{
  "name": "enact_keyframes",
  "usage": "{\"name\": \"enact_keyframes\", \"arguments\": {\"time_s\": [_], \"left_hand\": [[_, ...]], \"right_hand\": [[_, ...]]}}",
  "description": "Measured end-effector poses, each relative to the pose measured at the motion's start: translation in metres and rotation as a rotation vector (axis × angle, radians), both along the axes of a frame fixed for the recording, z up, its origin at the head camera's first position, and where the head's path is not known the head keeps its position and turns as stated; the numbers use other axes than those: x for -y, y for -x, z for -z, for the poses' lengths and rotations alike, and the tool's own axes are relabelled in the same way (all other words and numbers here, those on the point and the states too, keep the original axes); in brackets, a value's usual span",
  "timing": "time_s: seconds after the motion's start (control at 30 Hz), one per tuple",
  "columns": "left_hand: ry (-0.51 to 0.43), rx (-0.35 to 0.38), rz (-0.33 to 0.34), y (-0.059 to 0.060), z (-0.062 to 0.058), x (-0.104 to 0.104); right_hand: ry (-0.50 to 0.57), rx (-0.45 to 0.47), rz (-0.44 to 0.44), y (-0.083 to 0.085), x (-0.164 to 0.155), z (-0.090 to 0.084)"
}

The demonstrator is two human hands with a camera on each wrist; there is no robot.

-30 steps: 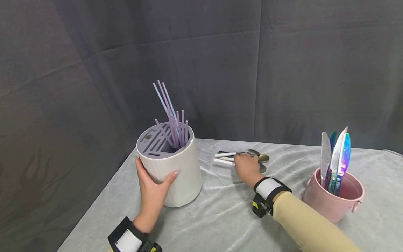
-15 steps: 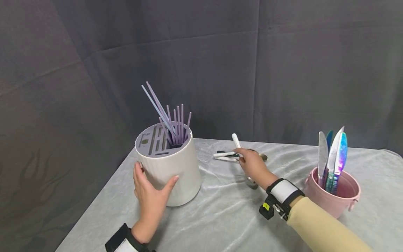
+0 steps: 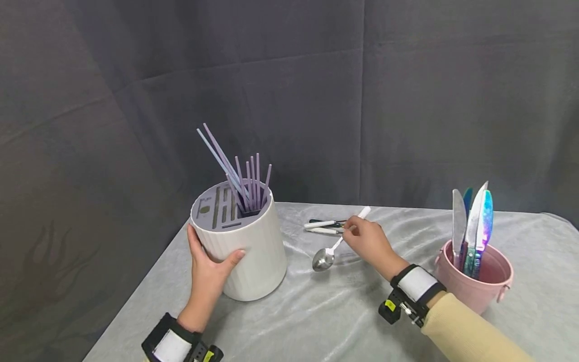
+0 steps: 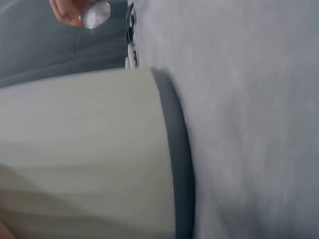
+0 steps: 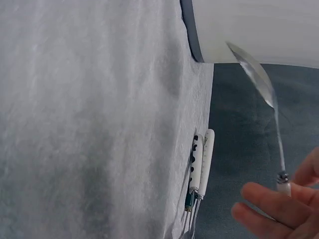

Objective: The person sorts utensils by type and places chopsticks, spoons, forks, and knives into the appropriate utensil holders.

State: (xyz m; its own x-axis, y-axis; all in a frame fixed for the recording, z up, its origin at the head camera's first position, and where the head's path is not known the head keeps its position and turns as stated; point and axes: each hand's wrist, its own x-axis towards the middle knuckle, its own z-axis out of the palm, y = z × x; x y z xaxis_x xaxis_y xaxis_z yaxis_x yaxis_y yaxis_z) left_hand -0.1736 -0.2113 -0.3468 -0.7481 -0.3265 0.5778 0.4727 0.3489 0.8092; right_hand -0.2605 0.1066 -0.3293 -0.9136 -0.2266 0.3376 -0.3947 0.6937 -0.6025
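Note:
My right hand [image 3: 368, 244] pinches a spoon [image 3: 323, 259] by its white handle, above the table. Its metal bowl points down and left in the head view; the right wrist view shows the spoon [image 5: 259, 77] in front of the white holder. My left hand [image 3: 210, 271] rests against the side of the white ribbed utensil holder [image 3: 253, 256], thumb and forefinger straight and spread on the wall; the other fingers are mostly hidden. Several lilac and pale blue chopsticks [image 3: 258, 181] stand in the holder's grey slotted top. Beyond the right hand lie several forks [image 5: 197, 164] with white or dark handles.
On the right stands a pink bucket [image 3: 470, 291] holding several knives [image 3: 475, 221], blades up. Grey cloth [image 3: 316, 322] covers the table, and a dark curtain [image 3: 289, 100] hangs behind it.
My right hand has lifted the spoon from the cutlery pile and turned it, so the bowl now points left. The left hand stays on the holder. The chopsticks have shifted their lean.

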Motion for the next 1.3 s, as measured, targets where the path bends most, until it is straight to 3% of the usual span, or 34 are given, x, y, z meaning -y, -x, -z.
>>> {"name": "enact_keyframes", "arguments": {"time_s": [0.13,0.33,0.53,0.6,0.8,1.03,1.17,1.3], "left_hand": [[0.034,-0.018,-0.087,-0.002,0.003,-0.008],[0.133,-0.007,-0.237,-0.005,0.006,-0.019],[0.181,0.010,-0.318,-0.006,0.004,-0.023],[0.177,0.011,-0.309,-0.006,0.003,-0.023],[0.138,0.031,-0.222,-0.003,0.003,-0.021],[0.147,0.025,-0.199,-0.003,0.002,-0.020],[0.146,0.029,-0.191,-0.003,0.002,-0.020],[0.141,0.030,-0.187,-0.004,0.003,-0.019]], "right_hand": [[-0.011,0.058,-0.030,-0.002,-0.003,-0.001],[0.014,0.035,-0.056,-0.005,-0.004,0.000],[0.065,0.042,-0.069,-0.009,0.000,-0.001],[0.065,0.020,-0.071,-0.010,0.002,-0.001],[0.075,-0.178,-0.070,-0.015,0.009,0.000],[0.147,-0.342,-0.085,-0.017,0.021,-0.002],[0.191,-0.350,-0.089,-0.018,0.026,-0.004],[0.279,-0.240,-0.115,-0.020,0.031,-0.007]]}}
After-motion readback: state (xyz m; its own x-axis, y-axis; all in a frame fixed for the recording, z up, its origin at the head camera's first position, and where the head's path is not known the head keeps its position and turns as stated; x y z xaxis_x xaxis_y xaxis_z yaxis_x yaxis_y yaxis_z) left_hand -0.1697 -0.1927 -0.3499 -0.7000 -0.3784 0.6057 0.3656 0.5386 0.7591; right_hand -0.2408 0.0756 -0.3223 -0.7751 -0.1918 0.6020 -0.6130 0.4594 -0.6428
